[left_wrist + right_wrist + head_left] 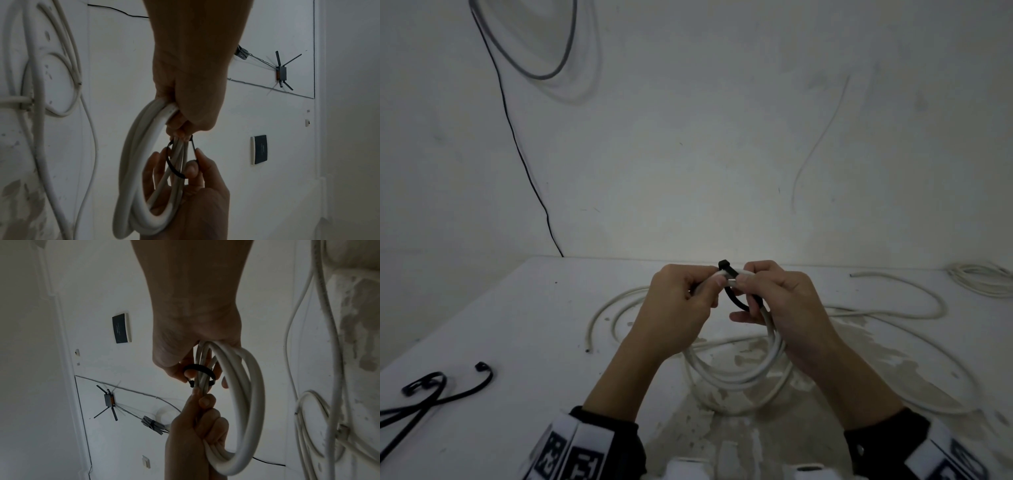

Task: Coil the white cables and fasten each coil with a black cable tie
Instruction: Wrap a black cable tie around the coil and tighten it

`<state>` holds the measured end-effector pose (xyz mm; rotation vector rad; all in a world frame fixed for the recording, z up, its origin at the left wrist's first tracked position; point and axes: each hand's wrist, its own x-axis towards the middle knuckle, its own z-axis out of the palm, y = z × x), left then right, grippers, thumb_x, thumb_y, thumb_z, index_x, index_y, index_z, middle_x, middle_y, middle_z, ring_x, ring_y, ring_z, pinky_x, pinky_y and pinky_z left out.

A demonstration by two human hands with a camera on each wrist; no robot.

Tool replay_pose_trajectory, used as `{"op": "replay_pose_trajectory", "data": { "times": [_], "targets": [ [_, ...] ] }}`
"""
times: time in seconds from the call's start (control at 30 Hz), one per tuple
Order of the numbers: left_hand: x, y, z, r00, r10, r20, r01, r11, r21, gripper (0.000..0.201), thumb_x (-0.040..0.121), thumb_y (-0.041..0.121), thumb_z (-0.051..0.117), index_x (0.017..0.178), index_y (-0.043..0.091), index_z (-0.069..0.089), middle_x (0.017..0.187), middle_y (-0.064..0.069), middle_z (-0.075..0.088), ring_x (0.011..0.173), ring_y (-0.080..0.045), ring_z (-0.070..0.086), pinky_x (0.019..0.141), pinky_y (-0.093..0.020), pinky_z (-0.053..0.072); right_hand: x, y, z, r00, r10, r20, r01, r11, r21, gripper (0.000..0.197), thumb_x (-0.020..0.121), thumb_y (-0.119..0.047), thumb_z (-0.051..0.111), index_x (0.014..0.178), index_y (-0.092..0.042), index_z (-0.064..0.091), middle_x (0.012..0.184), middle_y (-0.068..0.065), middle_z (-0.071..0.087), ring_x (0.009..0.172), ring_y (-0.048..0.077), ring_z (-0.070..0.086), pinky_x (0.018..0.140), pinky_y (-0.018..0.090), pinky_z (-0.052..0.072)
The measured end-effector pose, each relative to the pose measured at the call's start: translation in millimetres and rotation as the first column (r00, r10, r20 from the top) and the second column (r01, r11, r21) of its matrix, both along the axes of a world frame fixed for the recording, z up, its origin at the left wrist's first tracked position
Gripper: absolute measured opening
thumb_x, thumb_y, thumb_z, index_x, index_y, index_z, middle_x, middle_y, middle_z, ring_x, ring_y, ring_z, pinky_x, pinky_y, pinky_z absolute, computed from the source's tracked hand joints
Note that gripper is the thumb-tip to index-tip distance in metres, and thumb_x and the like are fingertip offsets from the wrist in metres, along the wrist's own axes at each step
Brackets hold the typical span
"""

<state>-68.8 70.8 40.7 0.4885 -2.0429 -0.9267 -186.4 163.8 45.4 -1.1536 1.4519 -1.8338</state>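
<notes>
Over the middle of the table both hands hold up a coiled white cable (743, 373). My left hand (707, 284) grips the top of the bundle, and the left wrist view shows its fingers curled round the coil (133, 154). A black cable tie (734, 301) is looped loosely around the strands, its head (724, 264) sticking up between the hands. My right hand (744, 281) pinches the tie against the bundle. In the right wrist view the tie (198, 367) circles the strands by the right thumb. The coil (246, 402) hangs below.
Loose white cable (893, 310) snakes across the table (517, 325) to the right, and another strand (609, 311) curves on the left. A small white coil (983, 279) lies at the far right edge. Spare black ties (431, 394) lie front left. A wall stands behind.
</notes>
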Motion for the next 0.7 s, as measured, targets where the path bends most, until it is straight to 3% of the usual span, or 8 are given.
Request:
{"op": "replay_pose_trajectory", "data": {
  "times": [0.1, 0.17, 0.23, 0.3, 0.43, 0.53, 0.63, 0.7],
  "targets": [
    [0.8, 1.4, 0.2, 1.000, 0.010, 0.006, -0.010, 1.000, -0.030, 0.034, 0.092, 0.016, 0.056, 0.062, 0.002, 0.061, 0.052, -0.016, 0.048, 0.039, -0.009, 0.034, 0.042, -0.023, 0.031, -1.6, -0.5, 0.3, 0.999, -0.026, -0.046, 0.027, 0.999, 0.023, 0.044, 0.084, -0.009, 0.062, 0.040, -0.011, 0.056, 0.087, 0.003, 0.055, 0.091, 0.028, 0.060, 0.075, 0.042, 0.057],
    [0.3, 2.6, -0.4, 0.999, 0.026, 0.023, -0.024, 0.997, -0.076, 0.033, 0.092, 0.015, 0.057, 0.063, 0.001, 0.061, 0.052, -0.018, 0.048, 0.040, -0.009, 0.033, 0.043, -0.022, 0.030, -4.4, 0.8, 2.3, 0.989, -0.055, -0.140, 0.063, 0.997, 0.054, 0.043, 0.083, -0.012, 0.062, 0.041, -0.009, 0.054, 0.083, 0.000, 0.057, 0.082, 0.020, 0.060, 0.077, 0.036, 0.050],
    [-1.0, 4.2, -1.7, 0.998, 0.042, 0.046, -0.036, 0.992, -0.124, 0.032, 0.091, 0.015, 0.057, 0.063, 0.001, 0.060, 0.047, -0.009, 0.043, 0.040, -0.009, 0.031, 0.043, -0.017, 0.026, -7.1, 1.6, 3.3, 0.981, -0.074, -0.181, 0.087, 0.994, 0.067, 0.041, 0.081, -0.010, 0.061, 0.041, -0.005, 0.053, 0.081, 0.000, 0.058, 0.073, 0.011, 0.056, 0.075, 0.031, 0.044],
    [-2.1, 4.6, -2.9, 0.998, 0.041, 0.043, -0.036, 0.991, -0.128, 0.033, 0.091, 0.015, 0.057, 0.062, 0.002, 0.059, 0.046, -0.003, 0.041, 0.040, -0.009, 0.031, 0.042, -0.015, 0.025, -7.4, 1.5, 3.0, 0.980, -0.087, -0.178, 0.100, 0.993, 0.067, 0.040, 0.079, -0.009, 0.061, 0.041, -0.005, 0.053, 0.082, 0.000, 0.058, 0.073, 0.009, 0.055, 0.076, 0.033, 0.043],
    [-1.3, 3.4, -1.8, 0.998, 0.038, 0.042, -0.030, 0.983, -0.181, 0.030, 0.092, 0.017, 0.056, 0.068, 0.001, 0.064, 0.050, -0.014, 0.050, 0.041, -0.010, 0.034, 0.043, -0.020, 0.029, -6.3, 0.7, 1.9, 0.981, -0.077, -0.175, 0.088, 0.994, 0.057, 0.043, 0.083, -0.010, 0.060, 0.040, -0.008, 0.050, 0.075, 0.000, 0.057, 0.076, 0.010, 0.055, 0.075, 0.030, 0.042],
    [0.9, 2.4, -0.9, 0.999, 0.025, 0.039, -0.015, 0.968, -0.249, 0.026, 0.092, 0.016, 0.056, 0.078, 0.000, 0.068, 0.050, -0.013, 0.052, 0.043, -0.012, 0.037, 0.043, -0.024, 0.032, -7.2, 0.6, 2.3, 0.985, -0.031, -0.168, 0.040, 0.998, 0.053, 0.044, 0.086, -0.016, 0.059, 0.045, -0.007, 0.048, 0.064, 0.003, 0.049, 0.069, 0.012, 0.049, 0.075, 0.034, 0.040],
    [1.0, 1.5, -1.7, 0.998, 0.014, 0.065, 0.009, 0.937, -0.348, 0.025, 0.092, 0.020, 0.054, 0.084, 0.002, 0.070, 0.049, -0.009, 0.053, 0.045, -0.014, 0.040, 0.043, -0.021, 0.031, -7.9, 0.0, 2.7, 0.997, 0.010, -0.082, -0.005, 0.998, 0.056, 0.043, 0.076, -0.029, 0.060, 0.063, 0.011, 0.052, 0.068, 0.012, 0.047, 0.072, 0.020, 0.052, 0.078, 0.042, 0.045],
    [0.6, 1.1, -2.1, 0.997, 0.008, 0.074, 0.021, 0.923, -0.383, 0.030, 0.090, 0.025, 0.051, 0.083, 0.003, 0.070, 0.046, -0.001, 0.049, 0.046, -0.015, 0.041, 0.043, -0.020, 0.031, -8.6, -0.5, 2.8, 0.999, 0.037, -0.020, -0.036, 0.998, 0.053, 0.046, 0.074, -0.026, 0.061, 0.070, 0.018, 0.049, 0.071, 0.013, 0.047, 0.073, 0.022, 0.053, 0.076, 0.041, 0.045]
  ]
}}
